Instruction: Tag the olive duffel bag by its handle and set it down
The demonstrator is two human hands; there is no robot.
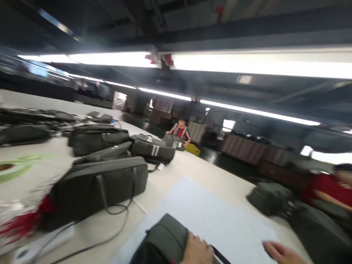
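At the bottom edge my left hand [196, 250] rests on the top of a dark green bag [162, 244] that lies on a white sheet [214, 216]; the fingers curl over the bag's end, and the grip itself is cut off by the frame. My right hand [280, 253] lies flat on the sheet to the right, fingers stretched and holding nothing. The whole picture is blurred by motion.
Several more dark green bags [99, 187] lie across the long pale table [211, 168] to the left and behind. A roll of green tape [11, 169] and red threads [24, 220] sit at left. One person in red [330, 190] works at right, another [180, 132] at the far end.
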